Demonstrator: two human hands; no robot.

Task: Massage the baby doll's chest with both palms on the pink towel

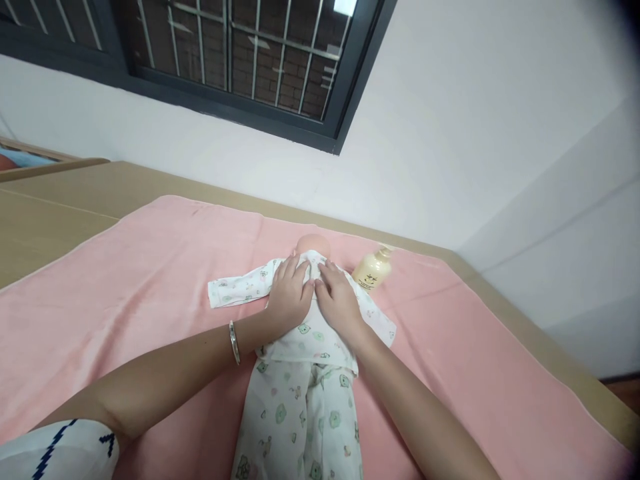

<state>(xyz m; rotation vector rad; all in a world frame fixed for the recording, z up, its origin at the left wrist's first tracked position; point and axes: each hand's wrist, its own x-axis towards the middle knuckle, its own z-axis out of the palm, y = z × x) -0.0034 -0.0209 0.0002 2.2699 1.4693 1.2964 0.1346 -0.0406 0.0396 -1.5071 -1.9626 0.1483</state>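
Note:
A baby doll (313, 245) in white printed pyjamas lies stretched out, its smooth round head pointing away from me. The pyjama top (307, 343) and trousers (280, 400) carry small green and pink animal figures. On the left of its upper body, my left hand (290, 293) rests flat with fingers spread; a silver bangle circles that wrist. My right hand (338, 297) lies the same way on the right side, the two thumbs close together. No face shows on the doll. One sleeve (240, 287) reaches out left, the other slants down right.
Just right of the doll's head stands a cream pump bottle (373, 268), slightly tilted in view. A pink blanket (165, 267) covers much of the tan surface (65, 200). Behind are a white wall (425, 120) and a dark-framed barred window (240, 60).

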